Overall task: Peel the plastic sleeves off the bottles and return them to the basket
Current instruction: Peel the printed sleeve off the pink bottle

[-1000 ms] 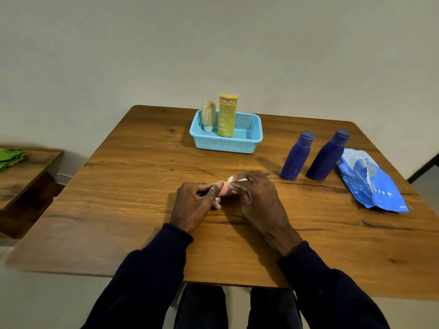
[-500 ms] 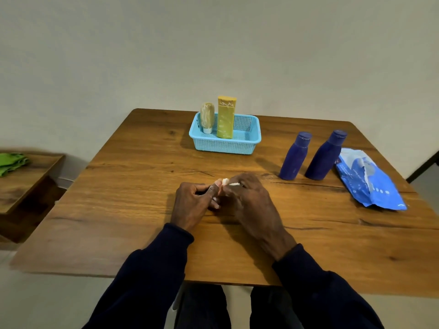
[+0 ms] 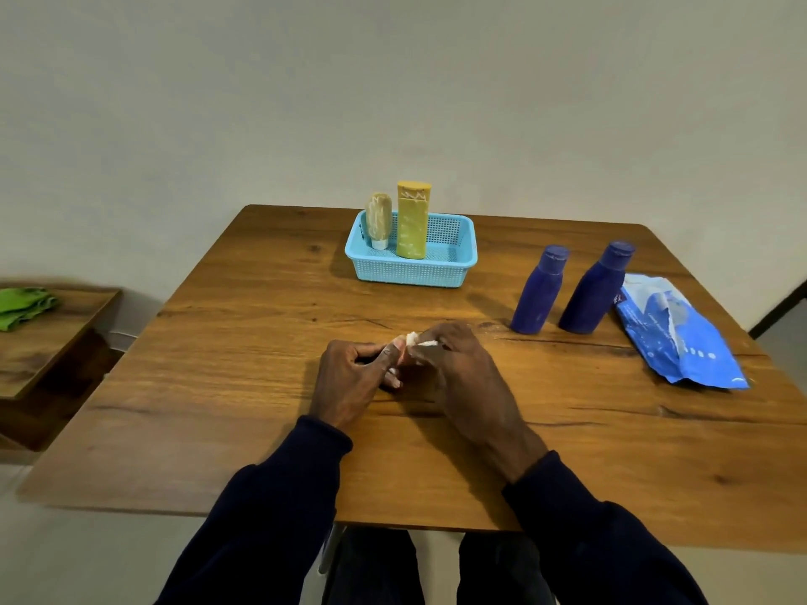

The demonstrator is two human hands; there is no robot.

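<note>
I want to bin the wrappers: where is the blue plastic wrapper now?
In the head view, the blue plastic wrapper lies on the right side of the wooden table, just right of the right-hand dark blue bottle.

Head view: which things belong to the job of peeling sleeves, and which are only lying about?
Job: small pale item pinched between left hand and right hand; light blue plastic mesh basket; tall yellow bottle and small beige tube in it; two dark blue plastic bottles; blue and white plastic film, likely peeled sleeves.
Lying about: green cloth on wooden side shelf.
</note>
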